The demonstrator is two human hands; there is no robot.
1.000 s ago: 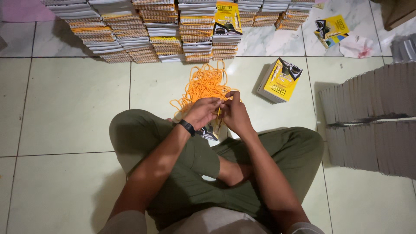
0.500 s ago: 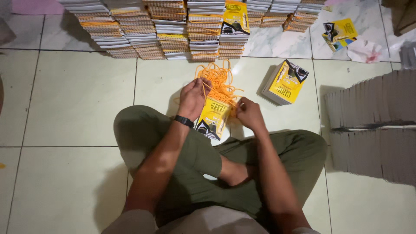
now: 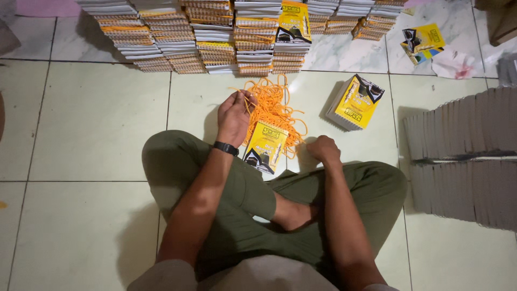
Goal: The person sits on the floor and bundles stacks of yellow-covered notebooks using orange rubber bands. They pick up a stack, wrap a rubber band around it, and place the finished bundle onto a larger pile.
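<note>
Sorting orange strings over a yellow booklet

My left hand (image 3: pixel 235 116) pinches a strand from the tangle of thin orange strings (image 3: pixel 273 105), heaped loosely on the floor tiles (image 3: pixel 97 118) at twelve o'clock from my knees. My right hand (image 3: pixel 323 149) is closed in a loose fist; whether it grips anything I cannot tell. The yellow-and-black booklet (image 3: pixel 266 146) lies between my hands, partly under the strings.

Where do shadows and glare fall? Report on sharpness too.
Head view: dark shadow lies left of the small yellow booklet stack; soft sheen on the marble tile at top; left hand and orange cords look sharp; tile lines bow slightly near edges.
</note>
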